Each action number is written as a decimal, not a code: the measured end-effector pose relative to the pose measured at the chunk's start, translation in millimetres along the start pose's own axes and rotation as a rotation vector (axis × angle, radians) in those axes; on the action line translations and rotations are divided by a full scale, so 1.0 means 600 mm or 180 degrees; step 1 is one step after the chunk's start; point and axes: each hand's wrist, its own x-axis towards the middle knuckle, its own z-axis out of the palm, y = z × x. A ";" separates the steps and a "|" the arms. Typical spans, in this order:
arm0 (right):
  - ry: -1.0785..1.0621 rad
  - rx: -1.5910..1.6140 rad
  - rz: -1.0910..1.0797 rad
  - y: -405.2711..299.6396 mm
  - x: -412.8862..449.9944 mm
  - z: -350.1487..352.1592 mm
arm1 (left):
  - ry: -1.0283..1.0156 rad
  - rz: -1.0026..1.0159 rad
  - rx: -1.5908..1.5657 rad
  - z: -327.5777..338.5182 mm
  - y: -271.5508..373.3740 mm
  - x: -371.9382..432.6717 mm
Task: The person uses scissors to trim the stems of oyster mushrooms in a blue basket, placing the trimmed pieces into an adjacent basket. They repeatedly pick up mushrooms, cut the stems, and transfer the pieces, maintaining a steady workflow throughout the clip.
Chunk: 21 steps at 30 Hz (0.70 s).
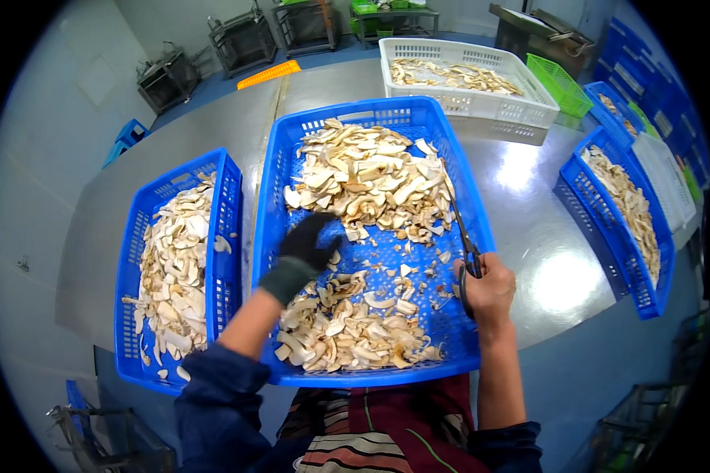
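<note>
A large blue plastic crate (pixel 472 195) stands before me with dried mushroom slices in two heaps, an upper heap (pixel 373 171) and a lower heap (pixel 355 334); small crumbs lie between them. My left hand (pixel 310 245), in a dark glove, is over the crate's left side beside the upper heap, fingers apart; no slice shows in its grasp. My bare right hand (pixel 492 284) grips the handles of black-handled scissors (pixel 462 230) at the crate's right rim. The blades point away from me, along the right edge of the upper heap, and look nearly together.
On the metal table (pixel 532 236), a blue crate of slices (pixel 174 266) stands left, a white crate (pixel 467 97) with slices at the back, and another blue crate (pixel 615 224) at the right edge. A green basket (pixel 559 86) and an orange crate (pixel 268 74) are farther off.
</note>
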 end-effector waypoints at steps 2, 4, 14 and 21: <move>-0.0028 -0.0159 0.0012 0.000 -0.001 0.001 | -0.0279 0.0738 0.0487 0.099 0.063 0.041; -0.0048 -0.0161 -0.0052 0.002 -0.001 0.002 | -0.0618 0.0828 0.0879 0.154 0.115 0.063; 0.0151 -0.0343 -0.0495 0.017 0.006 0.009 | -0.2680 -0.0469 0.1358 0.071 0.122 0.052; 0.0030 -0.0361 -0.0464 0.033 0.002 0.009 | -0.1027 0.0249 0.0654 0.190 0.155 0.119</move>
